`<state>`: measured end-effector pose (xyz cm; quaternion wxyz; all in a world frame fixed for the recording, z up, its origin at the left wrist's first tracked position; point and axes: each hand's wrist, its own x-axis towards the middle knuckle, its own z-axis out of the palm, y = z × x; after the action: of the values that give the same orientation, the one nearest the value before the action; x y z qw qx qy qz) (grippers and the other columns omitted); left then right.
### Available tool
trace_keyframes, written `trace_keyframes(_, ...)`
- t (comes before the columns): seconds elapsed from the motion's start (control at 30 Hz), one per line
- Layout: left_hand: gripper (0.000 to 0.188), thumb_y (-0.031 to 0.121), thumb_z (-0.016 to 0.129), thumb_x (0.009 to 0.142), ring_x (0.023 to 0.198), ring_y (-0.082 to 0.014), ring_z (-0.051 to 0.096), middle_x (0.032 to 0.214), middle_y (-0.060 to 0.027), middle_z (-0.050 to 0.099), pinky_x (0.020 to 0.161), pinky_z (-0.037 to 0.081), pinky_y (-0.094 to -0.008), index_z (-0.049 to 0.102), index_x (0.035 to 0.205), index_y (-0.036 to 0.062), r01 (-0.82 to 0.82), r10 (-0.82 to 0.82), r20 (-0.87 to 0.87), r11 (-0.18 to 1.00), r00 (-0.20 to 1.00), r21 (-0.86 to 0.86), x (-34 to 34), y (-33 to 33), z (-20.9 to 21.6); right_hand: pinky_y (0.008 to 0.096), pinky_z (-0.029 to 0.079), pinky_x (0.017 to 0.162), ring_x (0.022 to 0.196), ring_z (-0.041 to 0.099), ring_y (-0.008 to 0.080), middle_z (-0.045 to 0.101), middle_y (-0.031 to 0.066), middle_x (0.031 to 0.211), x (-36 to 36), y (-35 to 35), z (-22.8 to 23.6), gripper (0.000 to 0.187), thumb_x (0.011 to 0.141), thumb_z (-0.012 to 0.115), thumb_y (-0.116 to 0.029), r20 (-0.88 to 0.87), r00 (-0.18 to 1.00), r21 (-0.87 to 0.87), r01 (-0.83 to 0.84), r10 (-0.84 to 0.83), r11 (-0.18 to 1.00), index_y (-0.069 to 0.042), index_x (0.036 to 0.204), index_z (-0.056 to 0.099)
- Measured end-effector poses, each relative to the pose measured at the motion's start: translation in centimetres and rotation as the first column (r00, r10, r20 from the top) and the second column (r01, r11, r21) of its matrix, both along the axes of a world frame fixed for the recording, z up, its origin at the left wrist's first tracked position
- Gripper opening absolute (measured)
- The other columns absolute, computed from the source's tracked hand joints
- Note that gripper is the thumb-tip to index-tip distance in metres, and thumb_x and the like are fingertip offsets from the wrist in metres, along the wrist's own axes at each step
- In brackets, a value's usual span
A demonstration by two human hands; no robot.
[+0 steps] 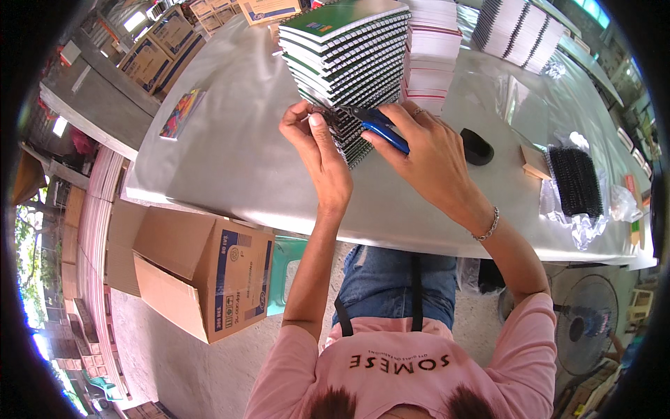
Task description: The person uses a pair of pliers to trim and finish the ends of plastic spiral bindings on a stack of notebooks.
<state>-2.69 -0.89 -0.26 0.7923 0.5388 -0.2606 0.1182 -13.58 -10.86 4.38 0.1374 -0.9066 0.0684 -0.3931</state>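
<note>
Head view, and the right hand [433, 153] has its fingers wrapped round the blue-handled pliers [384, 134], the tool's nose pointing toward the left hand [317, 157]! That left hand has thumb and fingers bent together at the near corner of the spiral notebook stack [356, 56]; whether it grips a coil, I can't tell. The stack towers just beyond both hands, green cover on top, with red-edged books [431, 56] beside it, beyond the right hand. Right of that hand sits a black curved object [477, 146], and further right, black coils [576, 180] on plastic. Below the left hand, an open cardboard box [230, 279]!
</note>
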Motion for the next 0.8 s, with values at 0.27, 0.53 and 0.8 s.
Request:
trace_keyframes(0.27, 0.031, 0.028, 0.050, 0.107, 0.105, -0.0188, 0.049, 0.119, -0.0101, 0.049, 0.096, 0.040, -0.0335, 0.049, 0.123, 0.0012, 0.053, -0.062, 0.060, 0.990, 0.996, 0.131, 0.2, 0.5, -0.9, 0.0471, 0.046, 0.087, 0.099, 0.060, 0.0334, 0.060, 0.0143, 0.110, 0.5, -0.4, -1.0, 0.039, 0.088, 0.073, -0.038, -0.011, 1.000, -0.050, 0.002, -0.003, 0.999, -0.008, 0.111, 0.063)
trace_keyframes(0.53, 0.029, 0.027, 0.048, 0.108, 0.105, -0.0183, 0.048, 0.117, -0.0092, 0.049, 0.096, 0.040, -0.0337, 0.049, 0.122, 0.0014, -0.017, 0.002, 0.082, 0.983, 0.997, 0.181, 0.4, 0.5, -1.1, 0.0431, 0.055, 0.061, 0.070, 0.068, 0.0307, 0.068, 0.0100, 0.086, 1.1, -0.3, -1.6, 0.032, 0.090, 0.072, -0.037, -0.062, 0.998, -0.012, 0.001, -0.002, 1.000, -0.009, 0.101, 0.060)
trace_keyframes(0.8, 0.034, 0.030, 0.049, 0.108, 0.107, -0.0174, 0.047, 0.119, -0.0090, 0.047, 0.097, 0.039, -0.0339, 0.047, 0.127, 0.0018, 0.066, -0.069, 0.020, 0.993, 0.997, 0.096, -0.4, 0.6, -0.8, 0.0461, 0.050, 0.080, 0.093, 0.063, 0.0322, 0.063, 0.0131, 0.104, 0.2, -0.7, -2.1, 0.042, 0.089, 0.073, -0.040, 0.030, 0.999, -0.095, 0.020, -0.017, 0.995, -0.009, 0.114, 0.062)
